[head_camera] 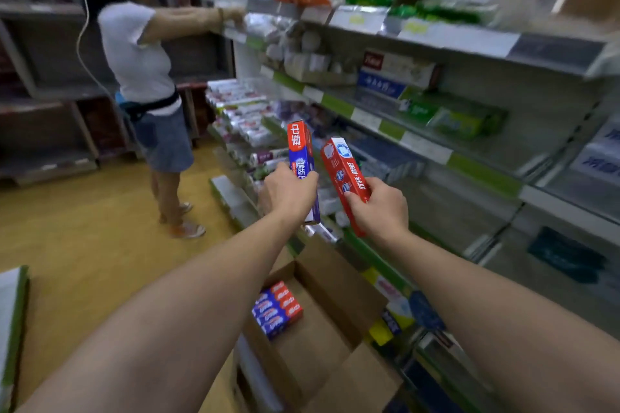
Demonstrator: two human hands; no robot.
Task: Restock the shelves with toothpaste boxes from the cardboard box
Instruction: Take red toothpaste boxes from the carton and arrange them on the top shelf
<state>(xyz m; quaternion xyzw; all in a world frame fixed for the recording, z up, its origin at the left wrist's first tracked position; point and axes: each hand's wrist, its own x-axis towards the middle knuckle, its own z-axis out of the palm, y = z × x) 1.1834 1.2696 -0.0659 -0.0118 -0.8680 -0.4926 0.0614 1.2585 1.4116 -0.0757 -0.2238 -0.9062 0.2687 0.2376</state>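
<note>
Each hand (pixel 291 191) grips 1 rectangular carton (pixel 299 147) (glossy).

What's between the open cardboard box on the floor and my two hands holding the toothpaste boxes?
In the head view, only my forearms and the lower shelf edge lie between the cardboard box and left hand and right hand.

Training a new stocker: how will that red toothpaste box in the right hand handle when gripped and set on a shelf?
The red toothpaste box looks stiff, keeping straight edges in the right hand. It is probably light, held by one end. Long and narrow, it would likely tip if stood upright.
</note>
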